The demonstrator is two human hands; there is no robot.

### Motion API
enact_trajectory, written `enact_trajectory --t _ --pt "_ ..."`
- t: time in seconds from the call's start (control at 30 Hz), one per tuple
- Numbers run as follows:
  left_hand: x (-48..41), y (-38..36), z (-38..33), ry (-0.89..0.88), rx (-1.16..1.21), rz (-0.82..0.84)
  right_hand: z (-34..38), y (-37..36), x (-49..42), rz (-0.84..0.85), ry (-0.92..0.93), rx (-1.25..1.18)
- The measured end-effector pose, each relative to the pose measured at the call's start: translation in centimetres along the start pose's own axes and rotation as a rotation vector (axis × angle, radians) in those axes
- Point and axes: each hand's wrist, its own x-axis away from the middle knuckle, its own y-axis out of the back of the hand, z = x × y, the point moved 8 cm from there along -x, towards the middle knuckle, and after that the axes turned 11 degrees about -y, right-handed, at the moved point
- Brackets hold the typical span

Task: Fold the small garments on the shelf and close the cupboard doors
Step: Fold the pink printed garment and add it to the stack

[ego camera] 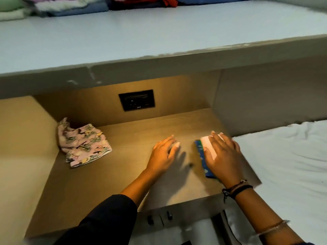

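A crumpled pink floral garment (83, 142) lies at the back left of the wooden shelf (109, 181). At the shelf's right edge rests a small folded stack: a blue patterned garment (203, 160) with a pale pink one (209, 145) on top. My right hand (223, 156) lies flat on this stack, fingers spread, pressing it down. Left of the stack, my left hand (163, 152) rests palm down on the bare wood with fingers apart and nothing in it. No cupboard doors are in view.
A black socket panel (136, 99) is set in the shelf's back wall. A grey ledge (159, 36) runs overhead, with folded clothes (70, 6) stacked at its back. A white bed sheet (290, 160) lies right of the shelf.
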Motion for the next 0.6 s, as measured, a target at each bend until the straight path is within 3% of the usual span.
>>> enact_trajectory --t 0.1,0.27,0.43,0.6 --pt "3.4 6.8 5.5 0.081 -0.137 -0.108 8.4 -1.5 0.8 0.028 0.159 -0.106" --pt "9.9 17.0 13.3 0.385 -0.392 -0.152 19.4 -9.0 3.0 0.447 0.407 -0.02" --pt "14.8 22.9 17.8 0.556 -0.654 0.031 30.3 -13.8 4.7 0.456 0.643 -0.045" --pt "15.1 23.3 20.7 0.506 -0.747 0.172 35.8 -19.4 3.6 0.426 0.63 0.06"
